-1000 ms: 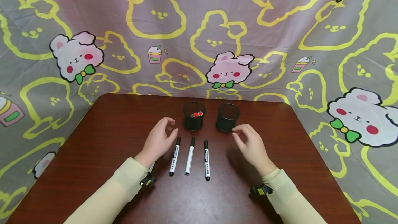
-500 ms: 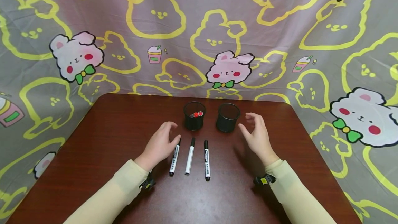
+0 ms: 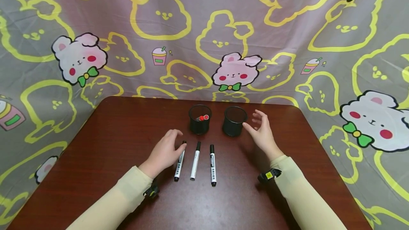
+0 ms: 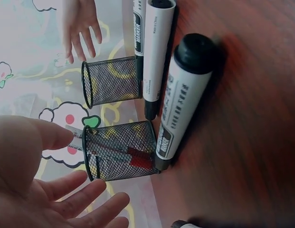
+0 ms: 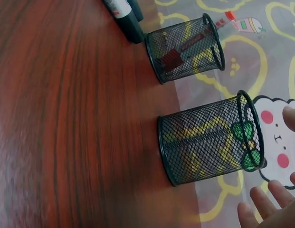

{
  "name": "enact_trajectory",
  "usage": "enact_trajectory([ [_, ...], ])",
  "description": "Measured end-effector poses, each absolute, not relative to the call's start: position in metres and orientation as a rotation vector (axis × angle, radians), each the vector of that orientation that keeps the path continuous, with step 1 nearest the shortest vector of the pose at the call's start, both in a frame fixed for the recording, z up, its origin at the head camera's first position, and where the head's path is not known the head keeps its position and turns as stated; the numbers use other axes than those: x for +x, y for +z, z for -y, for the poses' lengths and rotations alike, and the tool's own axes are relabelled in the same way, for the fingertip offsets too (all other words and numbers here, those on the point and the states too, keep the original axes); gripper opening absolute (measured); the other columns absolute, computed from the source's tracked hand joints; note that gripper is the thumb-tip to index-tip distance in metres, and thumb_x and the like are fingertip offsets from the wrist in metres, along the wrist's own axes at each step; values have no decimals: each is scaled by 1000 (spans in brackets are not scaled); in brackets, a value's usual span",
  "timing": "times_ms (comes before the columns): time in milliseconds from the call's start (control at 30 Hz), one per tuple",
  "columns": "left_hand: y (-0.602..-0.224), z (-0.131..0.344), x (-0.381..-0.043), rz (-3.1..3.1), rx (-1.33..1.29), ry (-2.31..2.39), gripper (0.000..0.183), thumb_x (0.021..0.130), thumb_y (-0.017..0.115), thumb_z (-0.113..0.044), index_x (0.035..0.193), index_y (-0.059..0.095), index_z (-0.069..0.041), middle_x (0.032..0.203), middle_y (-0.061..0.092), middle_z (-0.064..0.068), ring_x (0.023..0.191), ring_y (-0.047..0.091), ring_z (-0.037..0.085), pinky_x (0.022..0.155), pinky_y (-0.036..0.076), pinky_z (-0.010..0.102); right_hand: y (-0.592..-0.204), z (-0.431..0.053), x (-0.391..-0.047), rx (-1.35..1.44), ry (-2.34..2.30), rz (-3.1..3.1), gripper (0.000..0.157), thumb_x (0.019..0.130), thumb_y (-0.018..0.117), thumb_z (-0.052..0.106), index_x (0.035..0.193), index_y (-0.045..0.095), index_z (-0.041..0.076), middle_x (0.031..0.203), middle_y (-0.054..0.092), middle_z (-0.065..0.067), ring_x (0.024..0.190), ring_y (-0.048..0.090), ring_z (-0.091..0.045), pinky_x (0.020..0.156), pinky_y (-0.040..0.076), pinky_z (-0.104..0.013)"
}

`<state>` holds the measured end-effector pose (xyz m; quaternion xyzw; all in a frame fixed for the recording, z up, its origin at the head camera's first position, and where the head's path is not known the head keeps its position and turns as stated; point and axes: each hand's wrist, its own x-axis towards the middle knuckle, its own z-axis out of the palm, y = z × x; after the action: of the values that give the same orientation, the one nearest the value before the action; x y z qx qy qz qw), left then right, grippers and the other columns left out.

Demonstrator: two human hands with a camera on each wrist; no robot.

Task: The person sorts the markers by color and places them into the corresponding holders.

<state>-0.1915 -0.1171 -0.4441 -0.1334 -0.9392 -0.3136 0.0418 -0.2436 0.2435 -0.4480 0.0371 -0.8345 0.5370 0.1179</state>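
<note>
Two black mesh pen holders stand on the table. Red-ended markers [image 3: 202,118] lean inside the left holder [image 3: 198,127]; the right holder [image 5: 209,140] shows see-through mesh with nothing in it. My right hand [image 3: 264,135] is just right of that holder, thumb near its rim and fingers spread apart. My left hand [image 3: 164,152] hovers with relaxed fingers, thumb overlapping the left white marker [image 3: 179,168] in the head view. Beside that lie a middle marker [image 3: 194,164] and a right marker [image 3: 213,166], both white with black caps. Neither hand grips anything.
The brown wooden table [image 3: 112,130] ends at a patterned cloth backdrop [image 3: 185,52] behind the holders. Another black marker end [image 4: 184,223] shows at the bottom of the left wrist view, largely out of frame.
My right hand has moved from the right holder's front to its right side, its fingers rising and spreading. My left hand has lowered slightly toward the left marker. Holders and markers stay put.
</note>
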Motion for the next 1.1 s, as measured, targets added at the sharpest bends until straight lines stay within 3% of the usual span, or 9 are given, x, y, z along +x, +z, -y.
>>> enact_trajectory([
  [600,-454,119,-186,2968,-360,-925,42,95,75,-27,127,60,-4,114,62,14,87,60,22,79,54,41,-456,-228,-256,85,1750,2465,96,90,80,11,160,14,5,160,32,-25,146,38,-42,120,30,-59],
  [900,-457,119,-186,2956,-379,-908,38,94,75,-25,122,62,-4,113,63,14,96,65,25,86,55,45,-458,-224,-263,1,1829,2541,101,91,78,9,162,6,5,164,23,-29,148,34,-47,120,31,-59],
  [1100,-457,119,-185,2968,-377,-915,37,94,75,-26,122,62,-4,114,63,13,99,65,25,87,55,45,-463,-223,-267,-43,1877,2535,103,91,79,12,163,5,8,165,25,-28,150,34,-44,120,33,-56],
])
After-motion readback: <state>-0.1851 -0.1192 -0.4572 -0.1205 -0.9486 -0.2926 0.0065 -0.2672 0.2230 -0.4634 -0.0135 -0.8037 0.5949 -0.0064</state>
